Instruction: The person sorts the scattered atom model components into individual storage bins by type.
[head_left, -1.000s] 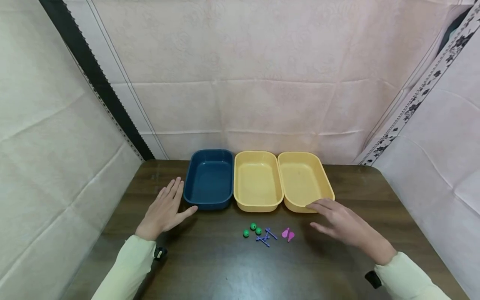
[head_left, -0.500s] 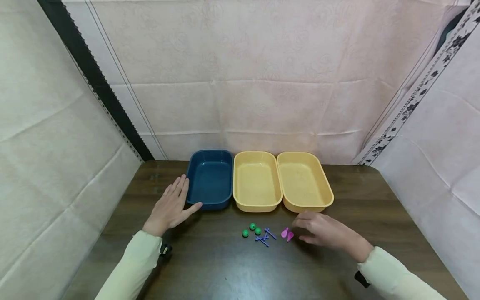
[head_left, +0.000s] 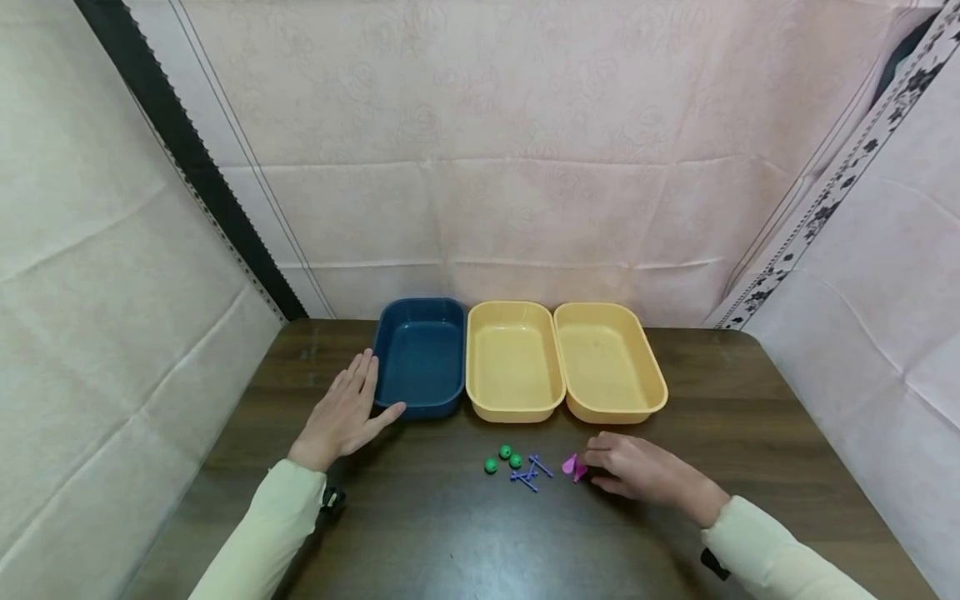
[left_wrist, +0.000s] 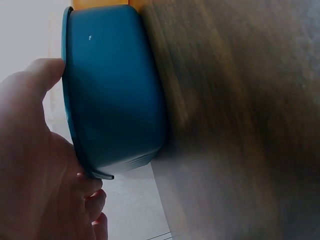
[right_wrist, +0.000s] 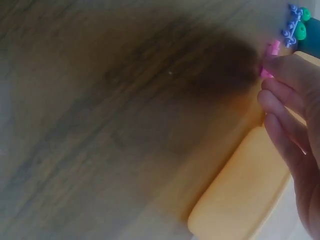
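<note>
Your right hand rests on the desk with its fingertips at the pink pieces, which lie just in front of the right yellow tray; whether that grip has closed on one, I cannot tell. Your left hand lies flat, grip released, fingers straight against the blue tray. Green beads and purple pegs sit left of the pink pieces.
</note>
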